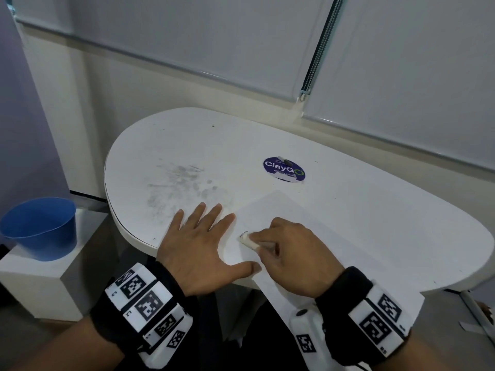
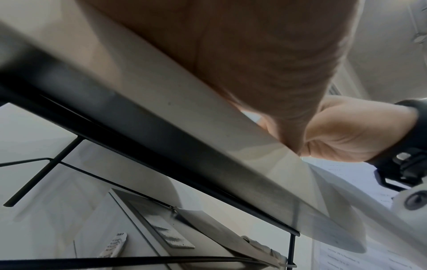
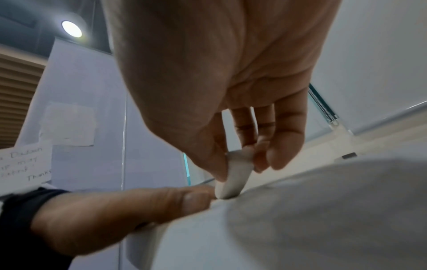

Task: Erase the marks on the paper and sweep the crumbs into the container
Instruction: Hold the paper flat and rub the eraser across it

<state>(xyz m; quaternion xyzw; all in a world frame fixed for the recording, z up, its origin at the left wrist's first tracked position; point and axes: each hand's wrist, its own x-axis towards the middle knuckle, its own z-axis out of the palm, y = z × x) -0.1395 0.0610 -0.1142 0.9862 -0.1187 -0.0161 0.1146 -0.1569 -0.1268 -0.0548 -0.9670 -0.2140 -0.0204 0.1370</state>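
Meanwhile right hand [image 1: 292,253] pinches eraser [image 1: 247,239] against paper [image 1: 308,226].

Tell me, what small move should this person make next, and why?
Probably rub the eraser back and forth across the paper. The right hand pinches the eraser with its tip already on the sheet, and the left hand lies flat, thumb on the paper's edge, steadying it. No crumbs show yet, so sweeping toward the blue container looks premature.
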